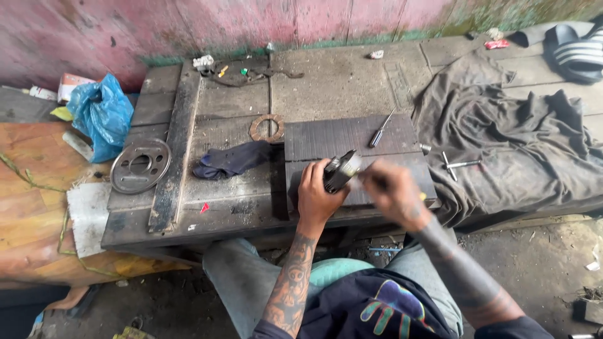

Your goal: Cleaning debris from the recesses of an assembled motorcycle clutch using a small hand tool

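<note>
My left hand [316, 196] grips a small dark metal part [341, 171] with a silvery end, held over a dark wooden board [326, 139] on the workbench. My right hand [392, 190] is blurred just to the right of the part, fingers closed around something thin with a bit of yellow showing; I cannot tell what it is. A screwdriver [380, 130] lies on the board beyond my hands.
On the bench lie a round metal disc [140, 165], a dark rag [231, 159], a rusty ring gasket [267, 128] and a T-shaped wrench [457, 164] on a grey cloth [515, 138]. A blue plastic bag [100, 114] sits at the left, sandals [575, 50] at the far right.
</note>
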